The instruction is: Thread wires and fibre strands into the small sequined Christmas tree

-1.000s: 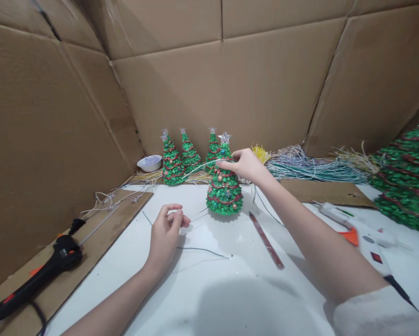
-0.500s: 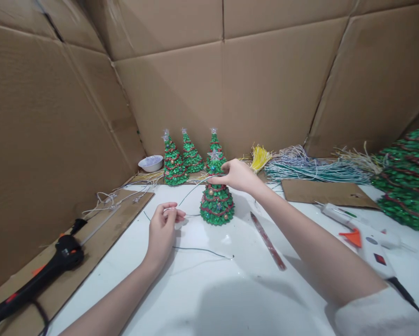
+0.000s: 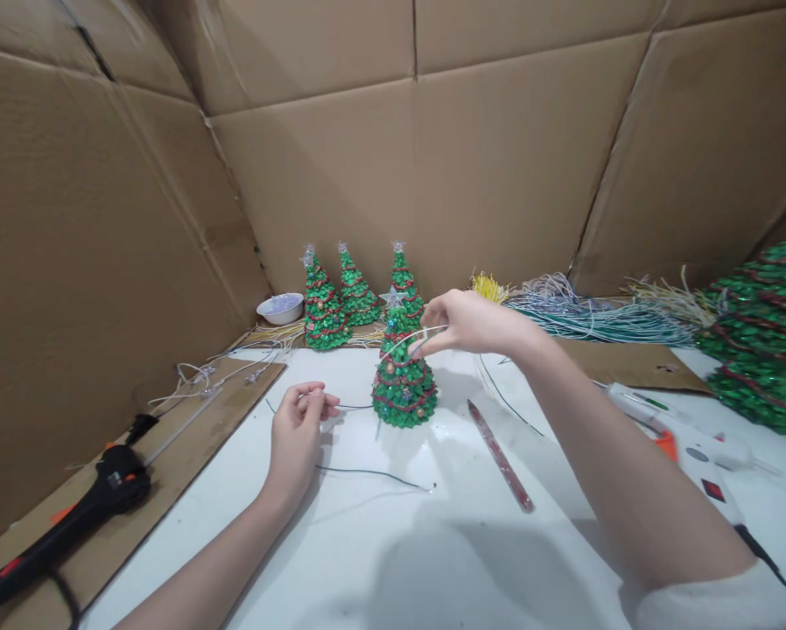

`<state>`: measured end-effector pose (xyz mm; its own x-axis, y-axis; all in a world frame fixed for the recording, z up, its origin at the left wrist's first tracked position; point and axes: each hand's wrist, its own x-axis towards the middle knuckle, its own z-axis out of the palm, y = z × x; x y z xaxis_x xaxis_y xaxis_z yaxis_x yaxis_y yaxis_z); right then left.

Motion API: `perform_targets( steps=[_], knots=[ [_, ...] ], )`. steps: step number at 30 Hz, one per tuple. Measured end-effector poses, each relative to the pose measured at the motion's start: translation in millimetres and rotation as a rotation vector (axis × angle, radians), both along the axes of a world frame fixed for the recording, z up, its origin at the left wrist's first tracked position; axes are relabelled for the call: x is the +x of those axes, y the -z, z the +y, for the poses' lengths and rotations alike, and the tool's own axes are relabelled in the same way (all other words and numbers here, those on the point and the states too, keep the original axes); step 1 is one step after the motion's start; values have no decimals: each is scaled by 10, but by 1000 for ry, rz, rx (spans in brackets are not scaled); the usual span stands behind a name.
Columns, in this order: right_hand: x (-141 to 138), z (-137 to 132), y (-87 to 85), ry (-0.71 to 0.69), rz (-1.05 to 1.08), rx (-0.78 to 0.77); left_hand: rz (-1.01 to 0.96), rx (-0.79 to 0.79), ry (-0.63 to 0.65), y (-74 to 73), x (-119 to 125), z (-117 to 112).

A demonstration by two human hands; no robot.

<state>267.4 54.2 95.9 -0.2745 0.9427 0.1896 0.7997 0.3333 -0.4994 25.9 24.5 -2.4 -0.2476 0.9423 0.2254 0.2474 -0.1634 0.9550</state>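
A small green Christmas tree (image 3: 404, 394) with red garland, little ornaments and a clear star stands upright on the white table. My right hand (image 3: 468, 322) is closed on a thin wire (image 3: 411, 336), pinched between thumb and fingers in front of the tree's upper half. More of a thin wire trails to the right below that hand. My left hand (image 3: 301, 424) is left of the tree, its fingertips pinched on a thin dark wire (image 3: 354, 406) that runs toward the tree's base. Another dark wire (image 3: 380, 473) lies on the table beside my left wrist.
Three similar trees (image 3: 324, 306) stand at the back next to a white bowl (image 3: 280, 308). Bundles of wires (image 3: 603, 319) lie at the back right. A red pen-like stick (image 3: 501, 459), a white glue gun (image 3: 701, 455), a black glue gun (image 3: 114, 481) and a large tree (image 3: 767, 341) surround the work area.
My right hand has moved right, drawing its wire away from my left hand and across the tree's front. A length of wire now shows at right. My left hand keeps its pinch.
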Motion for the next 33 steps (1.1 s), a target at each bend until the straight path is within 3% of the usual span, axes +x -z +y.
perform_targets(
  steps=[4, 8, 12, 16, 22, 29, 33],
  knots=[
    [169, -182, -235, -76, -12, -60, -20, 23, -17, 7, -3, 17],
    [202, -303, -342, -113, 86, -12, 2, 52, -25, 21, -5, 38],
    [173, -331, -346, -54, 154, 35, 36, 69, -17, 35, -10, 60],
    [195, -339, -362, -45, 156, -15, 57, 27, -15, 45, -15, 70],
    [295, -313, -377, -62, 235, -85, 67, -7, -39, 54, -11, 59],
    [347, -238, -349, -125, 236, -34, 168, 10, -125, 41, -26, 52],
    [335, -250, -359, -144, 257, -68, 288, 146, -157, -18, -2, 4]
  ],
)
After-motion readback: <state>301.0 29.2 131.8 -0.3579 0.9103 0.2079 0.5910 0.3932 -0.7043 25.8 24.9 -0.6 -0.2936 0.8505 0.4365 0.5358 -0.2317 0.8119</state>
